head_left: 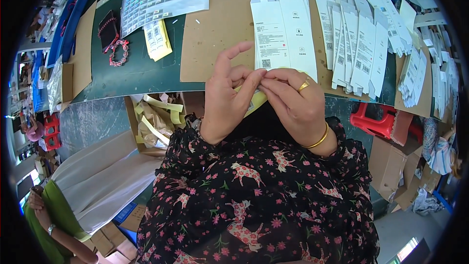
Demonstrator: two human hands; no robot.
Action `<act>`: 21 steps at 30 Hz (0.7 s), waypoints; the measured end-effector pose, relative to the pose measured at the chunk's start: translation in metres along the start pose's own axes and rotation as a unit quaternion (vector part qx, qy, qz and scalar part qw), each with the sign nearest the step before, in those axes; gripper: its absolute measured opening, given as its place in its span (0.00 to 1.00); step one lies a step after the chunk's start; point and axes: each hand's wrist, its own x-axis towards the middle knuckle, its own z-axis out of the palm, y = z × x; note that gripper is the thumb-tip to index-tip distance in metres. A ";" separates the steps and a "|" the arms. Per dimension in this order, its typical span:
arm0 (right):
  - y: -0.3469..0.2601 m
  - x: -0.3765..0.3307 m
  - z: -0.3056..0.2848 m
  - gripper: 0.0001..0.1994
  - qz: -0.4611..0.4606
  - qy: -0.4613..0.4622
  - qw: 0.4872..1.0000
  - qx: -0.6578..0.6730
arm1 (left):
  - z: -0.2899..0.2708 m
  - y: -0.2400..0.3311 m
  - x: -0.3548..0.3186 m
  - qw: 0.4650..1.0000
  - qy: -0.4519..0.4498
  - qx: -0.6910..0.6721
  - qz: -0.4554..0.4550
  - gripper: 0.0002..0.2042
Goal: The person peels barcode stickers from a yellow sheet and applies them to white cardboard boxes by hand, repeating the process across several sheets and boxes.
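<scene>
Green surface [141,76], near edge: left hand [227,100] and right hand [293,102] pinch one yellow-backed label strip [256,101], fingertips closed.

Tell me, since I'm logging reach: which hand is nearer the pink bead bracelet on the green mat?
Left. The left hand is closer to the pink bead bracelet, which lies up and leftward; the right hand is farther right.
</scene>
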 end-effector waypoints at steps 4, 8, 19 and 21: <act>0.000 0.001 -0.003 0.09 -0.019 -0.020 1.000 0.005 | -0.002 0.001 0.004 0.999 -0.010 -0.019 -0.032 0.22; 0.003 0.005 -0.016 0.08 0.011 -0.088 0.992 0.095 | -0.013 -0.006 0.010 0.996 -0.039 -0.010 -0.079 0.15; 0.081 0.028 -0.034 0.05 0.154 -0.111 0.981 0.044 | -0.012 -0.016 0.004 0.935 -0.154 0.283 0.147 0.10; 0.087 0.025 -0.027 0.05 0.148 -0.128 0.980 0.037 | -0.012 -0.017 0.004 0.929 -0.150 0.300 0.158 0.10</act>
